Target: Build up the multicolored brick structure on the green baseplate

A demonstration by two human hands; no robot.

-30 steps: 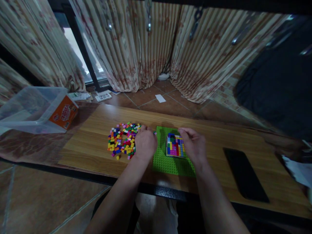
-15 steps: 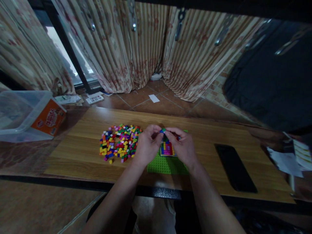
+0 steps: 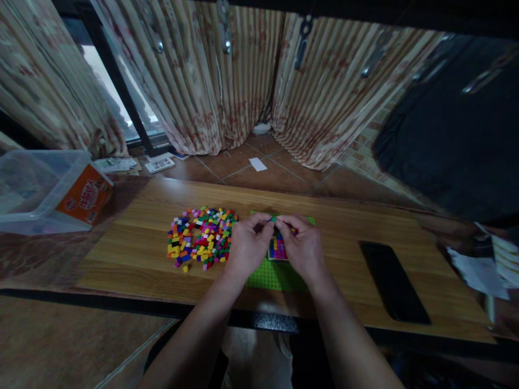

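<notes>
here, clear bin [image 3: 48, 223], contents unclear; left fingers [image 3: 265, 232] and right fingers [image 3: 286, 229] pinching green brick [image 3: 273, 219].

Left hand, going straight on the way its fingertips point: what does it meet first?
Most likely the right hand, just across the small greenish piece from the left hand; exact depth there is unclear.

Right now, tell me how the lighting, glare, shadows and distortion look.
Head view: dim overall, brightest at the window; head view: glare on the black table edge, softer sheen on the wooden board; head view: wide-angle stretch splaying the curtains; head view: shadow on the green baseplate, and the small piece between left hand and right hand too tiny to make out.
</notes>
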